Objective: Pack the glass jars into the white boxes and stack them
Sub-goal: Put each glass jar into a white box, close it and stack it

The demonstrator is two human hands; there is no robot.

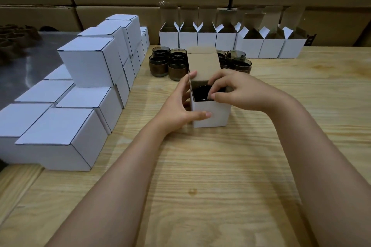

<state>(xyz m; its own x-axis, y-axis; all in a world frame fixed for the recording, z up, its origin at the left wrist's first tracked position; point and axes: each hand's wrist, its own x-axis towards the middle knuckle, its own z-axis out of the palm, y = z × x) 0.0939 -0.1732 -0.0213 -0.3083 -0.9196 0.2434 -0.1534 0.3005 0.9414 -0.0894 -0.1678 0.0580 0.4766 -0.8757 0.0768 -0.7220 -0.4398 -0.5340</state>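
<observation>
our forearms (124,176) reach over the wooden table (200,166) to one white box (212,114) standing near the middle. left fingers (202,114) wrap its left wall, thumb flat on the front, so the left hand (180,106) grips it steady. right fingers (217,78) curl over the right rim at the opening, so the right hand (239,92) holds the box there. they seem to be tucking a side flap in, though the flap is hidden under them.

inside, a dark glass jar (200,93) sits low, its rim just under the edge. the lid flap (202,64) stands up behind, not yet folded, so we judge this box loaded but unsealed.

just beyond, loose jars (177,66) wait in two clusters, partly hidden by that flap. behind them a row of open boxes (226,41) stands ready. at our left, closed boxes (88,62) rise in tiers. we judge much of the packing done, with this box to close and stack and the remaining jars to follow.
</observation>
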